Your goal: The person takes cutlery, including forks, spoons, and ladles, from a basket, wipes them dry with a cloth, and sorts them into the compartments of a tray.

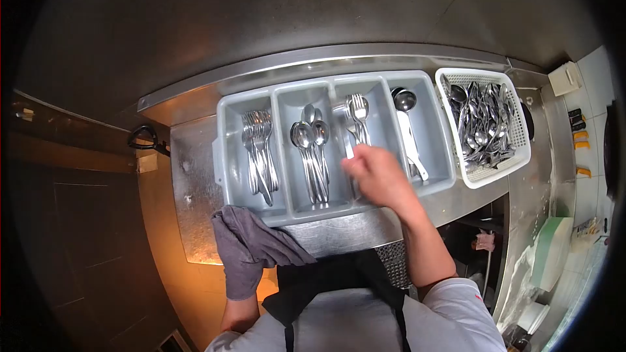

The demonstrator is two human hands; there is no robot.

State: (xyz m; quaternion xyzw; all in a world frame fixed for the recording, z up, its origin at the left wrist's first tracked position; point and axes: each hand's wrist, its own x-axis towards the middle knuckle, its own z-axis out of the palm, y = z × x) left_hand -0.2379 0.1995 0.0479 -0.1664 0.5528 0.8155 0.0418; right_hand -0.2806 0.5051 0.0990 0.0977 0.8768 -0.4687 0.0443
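Note:
My right hand (377, 175) is closed over the third compartment of the grey cutlery tray (427, 137), around the handles of some cutlery (358, 114), with fork tines and a spoon bowl showing above it. A grey cloth (251, 241) covers my left hand below the tray's left corner, so its fingers are hidden. Forks (259, 150) lie in the leftmost compartment and spoons (311, 156) in the second. In the rightmost compartment are ladles (405, 107) with long handles.
A white perforated basket (492, 178) heaped with mixed cutlery (482, 120) stands right of the tray. The steel counter (195, 176) has a raised back edge. At the left is a black handle (142, 137), and a green and white object (551, 251) is at the right.

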